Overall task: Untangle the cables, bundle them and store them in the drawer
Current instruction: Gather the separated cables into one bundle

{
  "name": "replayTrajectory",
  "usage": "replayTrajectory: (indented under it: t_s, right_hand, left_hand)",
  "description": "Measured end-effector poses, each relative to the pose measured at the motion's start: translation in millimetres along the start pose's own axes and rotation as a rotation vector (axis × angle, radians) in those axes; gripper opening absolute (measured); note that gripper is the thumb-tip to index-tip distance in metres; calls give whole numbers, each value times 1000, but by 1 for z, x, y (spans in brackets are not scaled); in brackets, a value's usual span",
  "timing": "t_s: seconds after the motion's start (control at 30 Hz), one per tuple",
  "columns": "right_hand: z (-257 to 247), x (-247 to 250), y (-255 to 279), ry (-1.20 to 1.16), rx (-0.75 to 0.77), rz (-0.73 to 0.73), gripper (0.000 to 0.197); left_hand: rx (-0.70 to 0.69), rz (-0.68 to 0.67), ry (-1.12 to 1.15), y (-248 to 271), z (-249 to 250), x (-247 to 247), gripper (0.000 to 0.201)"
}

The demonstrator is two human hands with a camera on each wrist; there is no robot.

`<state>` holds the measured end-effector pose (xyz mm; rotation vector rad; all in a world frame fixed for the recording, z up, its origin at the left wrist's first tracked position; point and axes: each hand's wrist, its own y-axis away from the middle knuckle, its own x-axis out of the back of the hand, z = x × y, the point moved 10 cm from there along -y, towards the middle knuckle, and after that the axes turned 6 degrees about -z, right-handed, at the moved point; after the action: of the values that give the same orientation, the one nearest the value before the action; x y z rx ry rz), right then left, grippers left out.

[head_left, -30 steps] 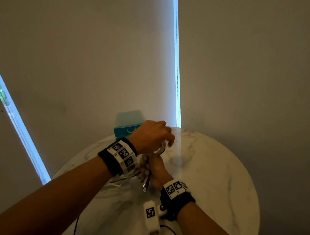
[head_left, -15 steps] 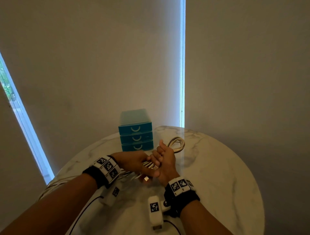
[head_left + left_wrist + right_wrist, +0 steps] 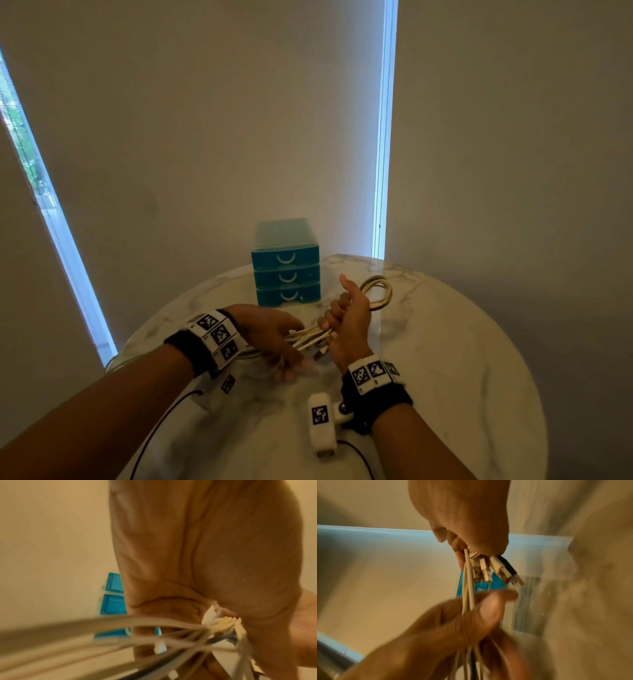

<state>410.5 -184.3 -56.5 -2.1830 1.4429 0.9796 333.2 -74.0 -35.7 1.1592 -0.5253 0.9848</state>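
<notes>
Several pale cables run as one bunch between my hands above the marble table. My right hand grips the bunch in a fist, thumb up, and the looped part sticks out beyond it. In the right wrist view, white and black USB plugs poke out of the right hand. My left hand holds the loose strands just left of the fist; the strands pass between the thumb and fingers of that left hand. A teal three-drawer unit, all drawers closed, stands behind the hands.
The round table's edge curves close on the right, with the wall and blinds right behind the drawer unit. A white tagged camera module and its black lead hang by my wrists. More pale strands trail left under my left wrist.
My left hand has come down from above the right hand, where it hid the drawer unit, to the strands left of the fist. The right hand keeps its grip, thumb now raised.
</notes>
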Motion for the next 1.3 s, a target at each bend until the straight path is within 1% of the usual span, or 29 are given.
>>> replayTrajectory:
  t_s: [0.07, 0.13, 0.17, 0.2, 0.27, 0.33, 0.4, 0.43, 0.47, 0.5, 0.53, 0.6, 0.7, 0.77, 0.8, 0.83, 0.87, 0.93, 0.97, 1.03, 1.1, 1.17, 1.2, 1.23, 1.27, 1.3]
  right_hand:
    - [-9, 11, -1, 126, 3, 103, 51]
    - [-18, 16, -1, 275, 26, 193, 43]
    - [-21, 17, -2, 335, 47, 227, 43]
    - [-23, 18, -3, 386, 62, 252, 45]
    - [-23, 20, -6, 473, 73, 279, 53]
    - [-24, 18, -8, 538, 96, 286, 59]
    - [-25, 16, -12, 586, 129, 278, 56]
    - [-29, 15, -12, 610, 157, 279, 52]
    - [-35, 15, -10, 638, 193, 292, 48]
    - [-41, 17, -8, 660, 224, 314, 47]
    - [-47, 21, -7, 678, 249, 336, 47]
    - [-54, 24, -7, 729, 294, 356, 53]
    - [-58, 16, -5, 810, 345, 311, 63]
    - [-61, 11, -2, 843, 381, 277, 68]
    - [-66, 11, 0, 857, 405, 275, 69]
    - [-71, 11, 3, 873, 421, 275, 69]
    - [-76, 8, 6, 897, 430, 268, 70]
    - [-77, 0, 9, 966, 417, 214, 75]
    - [-73, -7, 11, 1007, 384, 167, 79]
    - [-53, -20, 11, 1068, 273, 33, 86]
    - [-24, -32, 13, 1021, 126, -135, 88]
    - [8, -59, 22, 893, 38, -360, 84]
    - [20, -72, 25, 795, 17, -442, 87]
    - [28, -81, 25, 692, -13, -470, 95]
    - [34, -82, 26, 622, -61, -462, 97]
    - [38, -83, 27, 634, -85, -472, 89]
  left_hand:
    - [1, 21, 51, 6, -11, 5, 43]
    - [-30, 70, 157, 10, -14, 10, 42]
    - [-39, 90, 159, 11, -14, 10, 41]
    - [-45, 103, 136, 12, -12, 11, 40]
    - [-52, 152, 27, 10, -9, 14, 47]
    - [-83, 237, -69, 9, -1, 21, 49]
    - [-90, 363, -184, 12, 6, 34, 49]
    - [-85, 403, -248, 14, 9, 39, 50]
    - [-77, 406, -278, 15, 10, 41, 50]
    - [-61, 370, -246, 14, 7, 39, 50]
    - [-37, 306, -180, 12, 3, 34, 50]
    - [12, 196, -110, 9, 2, 23, 55]
    - [123, 122, -207, 10, 0, 22, 64]
    - [198, 47, -288, 19, -11, 23, 65]
    - [212, 33, -325, 24, -16, 26, 65]
    - [195, 47, -338, 29, -18, 30, 63]
    - [148, 82, -314, 32, -18, 34, 60]
    - [22, 155, -210, 35, -12, 41, 55]
    - [-32, 186, -176, 36, -8, 44, 57]
    - [-136, 246, -93, 38, -1, 51, 64]
    - [-234, 314, 126, 44, 2, 61, 65]
    - [-269, 363, 269, 45, 2, 71, 59]
    - [-259, 370, 288, 43, 2, 74, 57]
    - [-237, 363, 288, 40, 2, 75, 57]
    - [-210, 351, 263, 38, 2, 75, 59]
    - [-175, 341, 225, 36, 0, 77, 60]
